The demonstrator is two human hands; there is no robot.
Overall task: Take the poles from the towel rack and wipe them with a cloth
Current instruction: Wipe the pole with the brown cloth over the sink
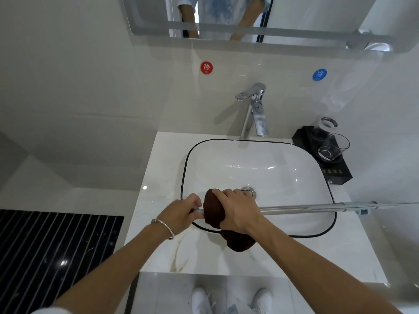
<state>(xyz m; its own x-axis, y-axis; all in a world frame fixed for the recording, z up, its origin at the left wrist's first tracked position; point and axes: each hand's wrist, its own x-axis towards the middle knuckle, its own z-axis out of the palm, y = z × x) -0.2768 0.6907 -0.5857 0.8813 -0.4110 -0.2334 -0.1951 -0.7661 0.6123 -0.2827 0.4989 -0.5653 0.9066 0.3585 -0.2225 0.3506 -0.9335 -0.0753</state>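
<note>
Left grip (181, 211) held the pole (306, 208) by its end; right grip (238, 209), just beside, clutched the cloth (213, 210) around it.

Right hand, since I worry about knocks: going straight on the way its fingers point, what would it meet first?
Likely the sink's left rim, just past the left hand; height above it is unclear.

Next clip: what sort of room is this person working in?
A bathroom, probably in a hotel or rental: a white basin with a chrome faucet, a wall mirror above it, and drinking glasses on a black tray beside the basin.
</note>
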